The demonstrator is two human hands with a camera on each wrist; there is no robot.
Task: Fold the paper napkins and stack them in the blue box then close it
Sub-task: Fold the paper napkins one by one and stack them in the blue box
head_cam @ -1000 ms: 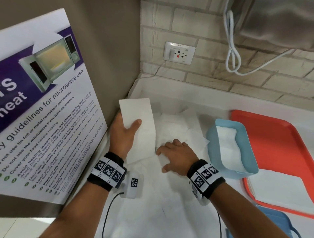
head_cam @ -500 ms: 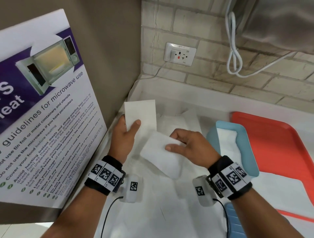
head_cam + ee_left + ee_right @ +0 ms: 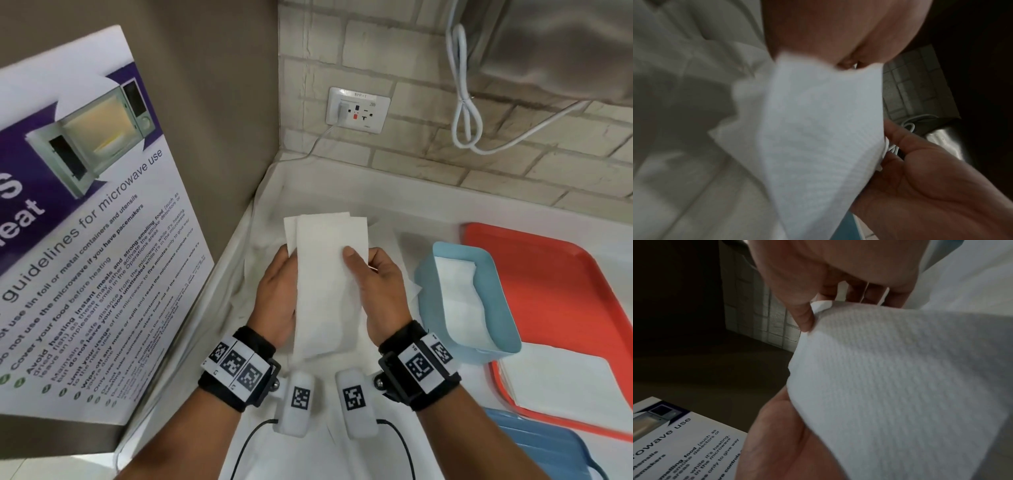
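A white paper napkin is held upright over the counter, two layers offset at its top edge. My left hand grips its left edge, fingers hidden behind the paper. My right hand pinches its right edge, thumb on the front. In the right wrist view the right hand's thumb presses the napkin. The left wrist view is blurred and shows the napkin below the left palm. The light blue box stands open to the right, with folded napkins inside.
Loose white napkins cover the counter under my hands. An orange tray lies behind and under the box. The blue lid is at bottom right. A microwave guidelines poster stands at left. The brick wall has a socket.
My right hand left the napkins on the counter, took the lower end of the napkin my left hand held, and brought it up. Both hands now hold the doubled napkin.
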